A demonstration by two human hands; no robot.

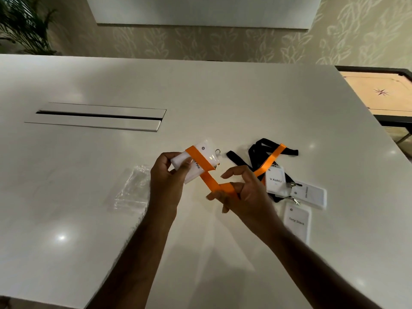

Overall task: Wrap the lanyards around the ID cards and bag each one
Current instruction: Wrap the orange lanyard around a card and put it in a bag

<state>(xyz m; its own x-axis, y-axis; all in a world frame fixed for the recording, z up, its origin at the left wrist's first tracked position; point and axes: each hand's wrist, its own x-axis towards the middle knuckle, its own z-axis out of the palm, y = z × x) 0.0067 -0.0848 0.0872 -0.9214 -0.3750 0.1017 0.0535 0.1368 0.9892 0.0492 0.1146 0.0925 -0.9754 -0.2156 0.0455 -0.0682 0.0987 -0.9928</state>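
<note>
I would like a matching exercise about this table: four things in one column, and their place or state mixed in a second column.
Things:
1. orange lanyard
2. clear plastic bag
3. black lanyard
4. "Tony Stark" card

Places or states:
A. flat on the table, left of the left hand
B. nearest card to the table's front edge
C. held by the right hand
D. lying behind the "V.Kohli" card

Pairs: 1-C, 2-A, 3-D, 4-B

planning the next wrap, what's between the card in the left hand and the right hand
In the head view, a slack stretch of the orange lanyard spans the gap from the held ID card in the left hand to the right hand, above bare table.
</note>
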